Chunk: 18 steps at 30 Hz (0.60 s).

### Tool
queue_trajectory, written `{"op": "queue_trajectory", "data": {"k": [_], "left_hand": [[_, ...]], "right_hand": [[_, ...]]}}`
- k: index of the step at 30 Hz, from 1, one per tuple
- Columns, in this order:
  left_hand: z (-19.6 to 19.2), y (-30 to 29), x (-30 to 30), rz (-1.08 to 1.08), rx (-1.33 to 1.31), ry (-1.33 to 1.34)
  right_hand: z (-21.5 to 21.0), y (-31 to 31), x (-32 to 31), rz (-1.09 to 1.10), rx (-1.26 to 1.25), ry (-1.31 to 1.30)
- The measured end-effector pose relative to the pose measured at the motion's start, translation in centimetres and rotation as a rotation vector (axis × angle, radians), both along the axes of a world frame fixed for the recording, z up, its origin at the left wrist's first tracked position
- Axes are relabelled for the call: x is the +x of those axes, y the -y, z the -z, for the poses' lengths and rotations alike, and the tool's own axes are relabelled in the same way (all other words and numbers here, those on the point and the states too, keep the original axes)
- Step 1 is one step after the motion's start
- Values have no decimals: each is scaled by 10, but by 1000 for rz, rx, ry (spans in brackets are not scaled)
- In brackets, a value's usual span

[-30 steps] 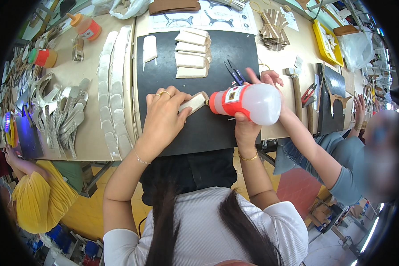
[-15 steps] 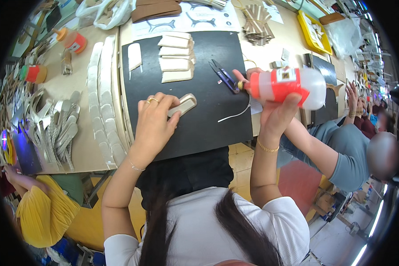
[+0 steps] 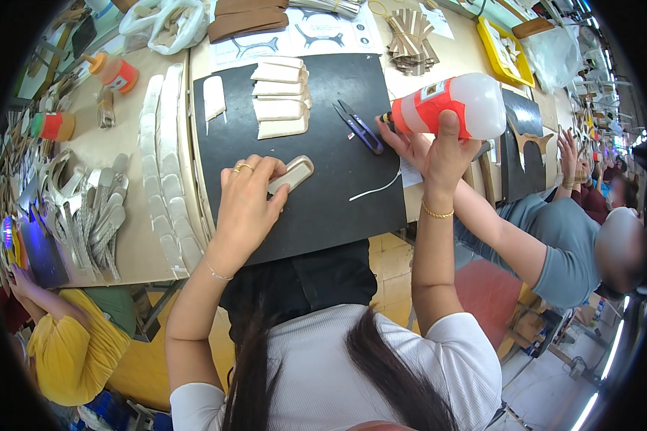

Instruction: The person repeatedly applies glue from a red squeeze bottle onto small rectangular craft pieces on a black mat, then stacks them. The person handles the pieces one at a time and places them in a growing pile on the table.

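Observation:
My left hand (image 3: 246, 197) rests on the black mat (image 3: 323, 215), fingers and thumb closed on a small pale strap piece with a rounded end and raised rim (image 3: 297, 171). My right hand (image 3: 449, 147) grips a translucent squeeze bottle with a red band (image 3: 486, 100), thumb on its near side. The bottle is tipped, its nozzle pointing left. A co-worker's forearm (image 3: 482, 212) passes behind my right wrist; the fingers below the nozzle appear to be that person's. Purple-handled thread snips (image 3: 359, 128) and a white cord (image 3: 377, 188) lie on the mat.
A stack of beige padded pieces (image 3: 280, 100) and a single pale piece (image 3: 213, 97) are at the mat's far side. Left of it are pale strips (image 3: 172, 144), bundled straps (image 3: 97, 208) and an orange-capped bottle (image 3: 115, 73). A yellow tray (image 3: 507, 50) stands far right.
The bottle in my right hand has moved up and slightly left, with its nozzle drawn away from above the snips. My left hand keeps its hold on the strap piece.

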<state>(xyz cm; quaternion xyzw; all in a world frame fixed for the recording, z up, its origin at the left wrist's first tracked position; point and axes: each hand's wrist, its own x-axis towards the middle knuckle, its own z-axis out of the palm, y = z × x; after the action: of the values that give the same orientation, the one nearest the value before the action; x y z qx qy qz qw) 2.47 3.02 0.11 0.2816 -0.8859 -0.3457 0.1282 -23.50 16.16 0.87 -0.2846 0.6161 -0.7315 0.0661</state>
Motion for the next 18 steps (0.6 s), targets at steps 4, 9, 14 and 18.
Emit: {"op": "queue_trajectory", "data": {"k": [4,9,14,18], "left_hand": [[0,0,0,-3,12,12],[0,0,1,-2,-15,-1],[1,0,0,0,-23,0],[0,0,0,4,-23,2]], "right_hand": [[-1,-1,1,32,23,-93],[1,-2,4,98,-12,-132],[3,-5,3,173,-46,-197],[6,-9,3,188,-79,-193]]}}
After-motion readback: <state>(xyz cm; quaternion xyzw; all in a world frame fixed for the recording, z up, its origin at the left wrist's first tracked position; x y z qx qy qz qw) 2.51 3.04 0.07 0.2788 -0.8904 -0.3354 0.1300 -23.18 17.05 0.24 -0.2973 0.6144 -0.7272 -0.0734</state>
